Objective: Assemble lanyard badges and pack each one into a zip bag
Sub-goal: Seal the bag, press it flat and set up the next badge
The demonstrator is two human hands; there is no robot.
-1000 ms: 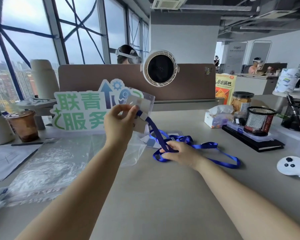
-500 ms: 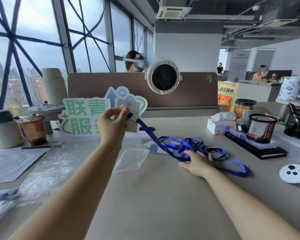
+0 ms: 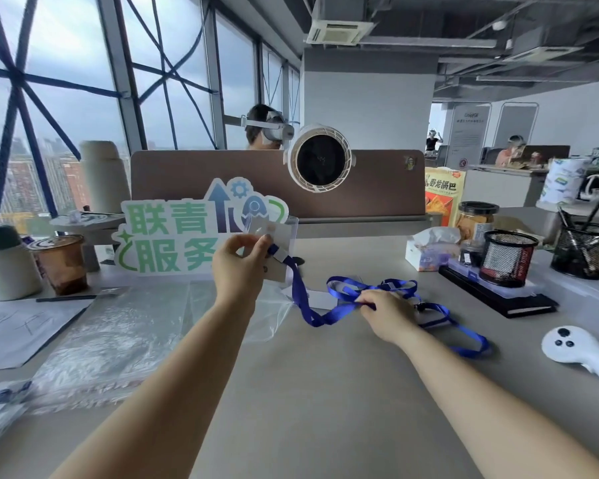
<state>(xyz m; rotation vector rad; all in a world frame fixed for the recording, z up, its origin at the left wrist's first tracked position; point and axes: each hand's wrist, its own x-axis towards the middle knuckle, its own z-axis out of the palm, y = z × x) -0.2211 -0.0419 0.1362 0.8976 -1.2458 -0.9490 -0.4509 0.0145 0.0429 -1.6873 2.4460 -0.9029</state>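
left grip (image 3: 239, 267): thumb + fingers pinched on clear badge holder (image 3: 280, 233) at the edge where the strap clips on, holder held up off desk (image 3: 325, 409). Card inside too blurry to read, holder's lower corner hidden behind the hand
right grip (image 3: 384, 314): fingers curled round blue lanyard (image 3: 325, 314), low on the desk. Fingertips mostly hidden, exact hold unclear
lanyard runs from holder down to right grip, rest lies tangled just beyond + right of it
zip bag (image 3: 277, 316): clear, flat on desk right under left grip, partly covered by forearm. More clear bags (image 3: 111, 340) left of left grip, nearest pile cut by frame edge
containers: mesh cup (image 3: 507, 259) right of right grip, inside not visible; 2nd mesh cup (image 3: 581, 252) w/ pens, cut at frame edge; jar (image 3: 476, 223) w/ tan snack; plastic cup (image 3: 61, 264) w/ brown drink far left of left grip; tissue box (image 3: 426, 254), tissue sticking out
writing: sign (image 3: 173, 236) just behind left grip reads 联青服务; orange snack bag (image 3: 443, 191) reads 卧龙锅巴
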